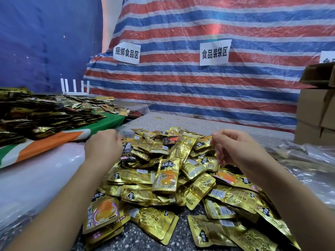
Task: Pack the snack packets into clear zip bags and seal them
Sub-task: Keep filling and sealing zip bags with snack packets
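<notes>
Both hands over packet pile (168,178) mid-desk (226,127): left hand (103,147) & right hand (235,149) curled, each pinching clear bag (163,131) edge.

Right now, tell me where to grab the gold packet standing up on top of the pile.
Pinch the gold packet by its top edge, the black-labelled end, coming straight down from above. It leans nearly upright on the pile of snack packets, so that edge sticks up free while its lower half sits wedged among neighbours. The right hand looks nearer.
</notes>
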`<action>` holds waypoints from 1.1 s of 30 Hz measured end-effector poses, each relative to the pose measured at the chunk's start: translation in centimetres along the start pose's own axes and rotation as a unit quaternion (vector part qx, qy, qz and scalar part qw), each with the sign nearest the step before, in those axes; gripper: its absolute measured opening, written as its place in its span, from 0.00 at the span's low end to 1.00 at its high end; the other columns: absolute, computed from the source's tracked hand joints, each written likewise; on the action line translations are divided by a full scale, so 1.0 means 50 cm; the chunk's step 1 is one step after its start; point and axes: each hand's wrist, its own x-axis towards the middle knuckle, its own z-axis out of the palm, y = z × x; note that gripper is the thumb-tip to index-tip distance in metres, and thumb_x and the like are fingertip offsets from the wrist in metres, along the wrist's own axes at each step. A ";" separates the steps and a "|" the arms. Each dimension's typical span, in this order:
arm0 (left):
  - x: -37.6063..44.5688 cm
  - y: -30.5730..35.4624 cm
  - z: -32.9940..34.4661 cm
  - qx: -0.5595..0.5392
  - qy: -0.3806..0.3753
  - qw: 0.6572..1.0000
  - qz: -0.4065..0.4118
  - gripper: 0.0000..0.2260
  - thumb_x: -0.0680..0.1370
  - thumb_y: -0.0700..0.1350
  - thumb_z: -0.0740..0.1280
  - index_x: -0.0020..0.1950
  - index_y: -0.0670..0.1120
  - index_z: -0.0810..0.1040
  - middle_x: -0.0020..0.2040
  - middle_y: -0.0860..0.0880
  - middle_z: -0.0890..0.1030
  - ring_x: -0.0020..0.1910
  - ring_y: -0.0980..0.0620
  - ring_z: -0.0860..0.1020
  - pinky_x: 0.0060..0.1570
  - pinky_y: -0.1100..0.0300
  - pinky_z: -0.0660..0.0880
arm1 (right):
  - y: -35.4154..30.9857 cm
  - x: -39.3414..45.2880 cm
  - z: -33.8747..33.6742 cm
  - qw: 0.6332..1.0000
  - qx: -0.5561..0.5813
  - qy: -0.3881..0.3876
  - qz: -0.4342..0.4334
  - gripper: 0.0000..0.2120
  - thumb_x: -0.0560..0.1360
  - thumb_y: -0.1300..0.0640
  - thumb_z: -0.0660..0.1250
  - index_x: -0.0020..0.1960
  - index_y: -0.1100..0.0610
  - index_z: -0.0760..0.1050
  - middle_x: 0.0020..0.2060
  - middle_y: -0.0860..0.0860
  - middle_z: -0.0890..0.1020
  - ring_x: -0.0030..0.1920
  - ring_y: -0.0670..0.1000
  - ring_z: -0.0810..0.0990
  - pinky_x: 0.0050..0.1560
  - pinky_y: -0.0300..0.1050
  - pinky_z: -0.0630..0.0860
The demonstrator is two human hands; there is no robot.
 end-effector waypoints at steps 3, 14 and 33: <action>-0.043 0.066 -0.016 -0.046 -0.019 0.995 0.090 0.17 0.84 0.51 0.56 0.39 0.47 0.75 0.34 0.47 0.78 0.34 0.45 0.75 0.32 0.56 0.65 | 0.001 0.002 0.000 1.000 -0.007 -0.004 0.002 0.14 0.83 0.55 0.61 0.43 0.62 0.76 0.26 0.52 0.74 0.26 0.48 0.73 0.30 0.43 0.71; -0.163 0.209 -0.078 -0.315 0.075 0.875 0.359 0.15 0.82 0.45 0.59 0.63 0.41 0.80 0.55 0.47 0.85 0.49 0.51 0.84 0.45 0.54 0.81 | 0.021 0.016 0.019 0.988 0.034 -0.083 0.129 0.33 0.82 0.36 0.49 0.51 0.64 0.78 0.34 0.56 0.82 0.31 0.53 0.81 0.30 0.43 0.75; -0.153 0.396 -0.024 -0.177 0.090 0.845 0.497 0.10 0.74 0.36 0.69 0.55 0.41 0.81 0.46 0.46 0.84 0.38 0.46 0.81 0.32 0.53 0.76 | 0.009 0.031 -0.104 0.989 0.044 0.099 0.101 0.13 0.81 0.57 0.62 0.38 0.59 0.75 0.21 0.47 0.75 0.20 0.44 0.73 0.21 0.37 0.70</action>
